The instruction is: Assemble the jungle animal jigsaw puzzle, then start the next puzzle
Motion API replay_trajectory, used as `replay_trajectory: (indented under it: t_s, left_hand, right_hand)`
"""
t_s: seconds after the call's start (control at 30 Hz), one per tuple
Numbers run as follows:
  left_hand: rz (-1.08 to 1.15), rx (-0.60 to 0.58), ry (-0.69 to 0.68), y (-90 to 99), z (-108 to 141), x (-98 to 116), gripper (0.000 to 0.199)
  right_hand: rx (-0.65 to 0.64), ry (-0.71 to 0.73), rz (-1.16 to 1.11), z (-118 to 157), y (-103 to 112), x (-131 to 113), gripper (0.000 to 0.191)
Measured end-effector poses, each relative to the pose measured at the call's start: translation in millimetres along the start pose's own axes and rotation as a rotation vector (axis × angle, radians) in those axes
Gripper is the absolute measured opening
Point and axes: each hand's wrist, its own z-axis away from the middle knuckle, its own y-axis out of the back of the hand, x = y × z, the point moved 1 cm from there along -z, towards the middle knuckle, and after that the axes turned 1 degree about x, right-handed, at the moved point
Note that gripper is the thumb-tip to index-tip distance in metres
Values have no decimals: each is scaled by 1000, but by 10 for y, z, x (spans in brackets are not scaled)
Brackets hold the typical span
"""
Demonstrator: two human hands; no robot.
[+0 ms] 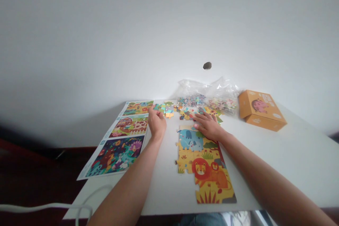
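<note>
The left hand [157, 123] is resting curled, hold unclear; the right hand [208, 126] is lying open by the puzzle [205, 162], likely light, stiff, best taken by its edges.

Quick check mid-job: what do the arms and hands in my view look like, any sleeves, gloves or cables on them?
Two bare human arms: the left forearm and right forearm show no sleeves. The left hand and right hand wear no gloves. No watch, bracelet, marking or attached cable is visible on either.
</note>
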Motion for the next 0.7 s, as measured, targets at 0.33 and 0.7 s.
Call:
replay_trajectory:
  t_s: [0.33,0.7]
  left_hand:
    - [277,96,-116,21,74,103,21]
    - [633,-331,-149,-54,224,284,30]
  right_hand:
    - [163,71,-12,-24,57,-41,53]
    - [340,177,-197,8,169,-155,48]
